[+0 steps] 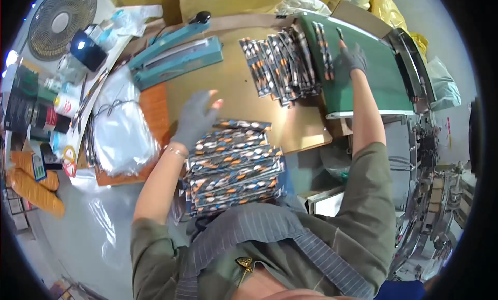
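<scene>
My left hand [196,117], in a grey glove with bare fingertips, hovers at the far left edge of a pile of slim dark packets [233,168] patterned in orange, white and blue. Its thumb and fingers are apart, holding nothing. My right hand [355,58], gloved the same way, reaches over the green conveyor belt [373,87] with fingers spread. A finger points at a small dark piece [340,33]; whether they touch I cannot tell. Left of that hand, two slim packets [324,51] lie lengthwise on the belt.
A second heap of packets [280,66] lies on the brown tabletop [207,77] by the belt. A teal bar sealer [179,56] stands at the back left. Clear plastic bags [122,129] lie left, beside a cluttered shelf with a fan [61,22] and a phone [87,50].
</scene>
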Motion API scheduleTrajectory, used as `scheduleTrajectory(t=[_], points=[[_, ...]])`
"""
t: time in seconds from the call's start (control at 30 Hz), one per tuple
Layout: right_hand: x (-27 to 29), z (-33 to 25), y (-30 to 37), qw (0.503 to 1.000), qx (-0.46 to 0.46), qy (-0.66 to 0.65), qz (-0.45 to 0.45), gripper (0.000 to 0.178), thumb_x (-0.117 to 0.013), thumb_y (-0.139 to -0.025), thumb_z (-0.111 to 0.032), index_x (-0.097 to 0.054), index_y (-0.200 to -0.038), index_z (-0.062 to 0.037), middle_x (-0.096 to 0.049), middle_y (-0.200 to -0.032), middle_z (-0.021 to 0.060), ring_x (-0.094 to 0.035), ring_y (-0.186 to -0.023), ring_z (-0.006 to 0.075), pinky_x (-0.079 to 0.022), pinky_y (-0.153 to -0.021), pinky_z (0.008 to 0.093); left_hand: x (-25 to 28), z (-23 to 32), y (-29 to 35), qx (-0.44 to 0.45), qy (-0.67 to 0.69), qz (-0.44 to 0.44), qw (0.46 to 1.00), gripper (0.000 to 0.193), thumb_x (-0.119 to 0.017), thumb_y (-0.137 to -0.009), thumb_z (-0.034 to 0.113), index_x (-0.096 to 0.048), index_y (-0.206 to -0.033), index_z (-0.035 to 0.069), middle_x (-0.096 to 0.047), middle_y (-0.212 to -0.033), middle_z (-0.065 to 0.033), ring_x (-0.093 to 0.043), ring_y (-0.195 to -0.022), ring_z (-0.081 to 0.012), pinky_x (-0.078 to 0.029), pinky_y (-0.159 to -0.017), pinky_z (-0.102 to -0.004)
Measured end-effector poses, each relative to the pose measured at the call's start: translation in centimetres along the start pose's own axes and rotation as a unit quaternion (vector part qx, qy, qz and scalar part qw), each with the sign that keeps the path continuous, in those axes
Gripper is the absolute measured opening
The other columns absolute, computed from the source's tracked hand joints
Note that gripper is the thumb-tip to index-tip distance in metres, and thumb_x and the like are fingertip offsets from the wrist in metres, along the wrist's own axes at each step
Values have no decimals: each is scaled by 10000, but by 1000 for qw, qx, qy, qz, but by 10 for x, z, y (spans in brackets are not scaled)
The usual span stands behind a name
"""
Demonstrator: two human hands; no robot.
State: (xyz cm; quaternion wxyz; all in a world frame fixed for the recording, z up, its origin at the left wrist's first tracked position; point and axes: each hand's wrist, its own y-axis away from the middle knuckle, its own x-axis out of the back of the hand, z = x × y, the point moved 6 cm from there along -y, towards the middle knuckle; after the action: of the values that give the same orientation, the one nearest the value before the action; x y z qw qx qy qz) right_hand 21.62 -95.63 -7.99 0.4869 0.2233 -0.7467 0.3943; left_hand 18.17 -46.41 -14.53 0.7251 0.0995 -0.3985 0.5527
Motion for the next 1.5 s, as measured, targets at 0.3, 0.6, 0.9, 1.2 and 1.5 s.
scheduleTrajectory(t=[0.3,0.6,0.9,1.2,1.5], points=[[-53,-129,90,966,223,-32,-127,901,-537,-802,-586,-295,-1349,87,-385,-1323,307,-375,-1242,408,-282,-1060,419,-139,-8,-123,234,83,-10,969,796,-423,-844,655,-532,-1099,-90,-589,-1020,-328,-567,-998,-439,-441,-875,-454],[-107,-141,74,934,18,-122,-335,1052,-591,-631,-753,-472,-1220,111,-580,-1105,310,-586,-1041,402,-466,-890,426,-187,-26,-155,295,269,-67,915,860,-500,-784,685,-553,-1054,-130,-600,-1007,-323,-588,-987,-407,-453,-827,-417],[-134,-142,113,916,27,-293,-273,732,-611,-748,-611,-616,-958,91,-664,-903,208,-647,-831,318,-489,-742,388,-179,-3,-136,319,483,-26,815,641,-752,-698,502,-647,-936,-84,-643,-845,-107,-589,-746,-150,-454,-668,-272],[-55,-175,119,547,-17,-791,-272,483,-683,-804,-215,-505,-1198,0,-615,-1045,83,-602,-901,154,-493,-778,284,-110,50,-150,159,508,-40,845,577,-812,-679,277,-576,-1133,9,-638,-996,-43,-591,-869,-117,-476,-780,-245],[33,-196,162,515,157,-752,-381,1093,-828,-572,-4,-173,-1446,-65,-485,-1250,101,-500,-1128,184,-398,-978,325,-51,66,-105,-63,265,-154,950,858,-870,-536,211,-441,-1258,36,-516,-1238,-92,-502,-1125,-208,-386,-989,-321]])
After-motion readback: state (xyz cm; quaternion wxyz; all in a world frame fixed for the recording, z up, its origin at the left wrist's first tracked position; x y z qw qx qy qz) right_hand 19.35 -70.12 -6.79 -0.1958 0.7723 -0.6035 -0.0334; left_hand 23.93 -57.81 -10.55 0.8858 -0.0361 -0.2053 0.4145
